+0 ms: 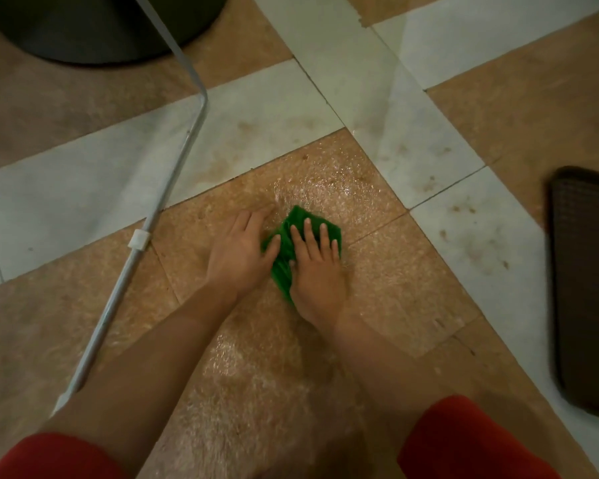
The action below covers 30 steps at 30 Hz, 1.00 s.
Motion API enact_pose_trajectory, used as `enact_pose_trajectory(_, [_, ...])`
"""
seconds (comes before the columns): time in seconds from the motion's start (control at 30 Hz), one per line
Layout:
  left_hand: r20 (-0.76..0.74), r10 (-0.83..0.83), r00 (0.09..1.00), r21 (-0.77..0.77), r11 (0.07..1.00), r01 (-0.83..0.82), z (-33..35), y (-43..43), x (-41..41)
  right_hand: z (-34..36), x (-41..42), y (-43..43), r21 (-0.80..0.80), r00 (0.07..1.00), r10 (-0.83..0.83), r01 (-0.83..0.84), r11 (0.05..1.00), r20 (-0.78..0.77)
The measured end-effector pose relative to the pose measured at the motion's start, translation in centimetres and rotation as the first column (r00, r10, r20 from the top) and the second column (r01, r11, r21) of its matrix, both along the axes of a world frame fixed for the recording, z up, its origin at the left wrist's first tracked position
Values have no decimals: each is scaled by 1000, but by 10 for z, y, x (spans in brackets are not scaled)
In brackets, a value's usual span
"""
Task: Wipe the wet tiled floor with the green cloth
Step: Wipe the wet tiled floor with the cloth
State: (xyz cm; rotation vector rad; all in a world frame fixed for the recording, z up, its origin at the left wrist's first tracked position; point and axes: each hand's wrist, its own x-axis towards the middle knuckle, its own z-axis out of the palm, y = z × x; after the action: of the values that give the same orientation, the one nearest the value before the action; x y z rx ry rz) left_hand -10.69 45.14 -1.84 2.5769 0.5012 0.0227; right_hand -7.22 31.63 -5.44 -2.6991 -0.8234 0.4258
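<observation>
A crumpled green cloth lies on a wet tan floor tile in the middle of the view. My right hand presses flat on the cloth with fingers spread and straight. My left hand lies to the cloth's left, its thumb on the cloth's edge and its straight fingers on the tile. A shiny film of water spreads just beyond the cloth and also nearer to me between my forearms. Most of the cloth is hidden under my right hand.
A bent grey metal tube with a white clip runs along the floor on the left. A dark round base stands at the far left. A dark brown woven mat lies at the right edge. White tiles carry brown stains.
</observation>
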Motion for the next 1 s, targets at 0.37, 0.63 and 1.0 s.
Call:
enact_pose_trajectory(0.37, [-40, -68, 997, 11, 998, 68, -9, -15, 17, -2, 43, -33, -66, 989, -148, 147, 987, -10])
enact_pose_trajectory(0.63, [28, -103, 994, -26, 994, 104, -6, -33, 30, -2, 37, -48, -20, 999, -34, 34, 999, 10])
enact_pose_trajectory(1.0, [-7, -22, 1000, -28, 999, 22, -21, 3, 20, 3, 69, 6, -104, 996, -89, 87, 991, -15])
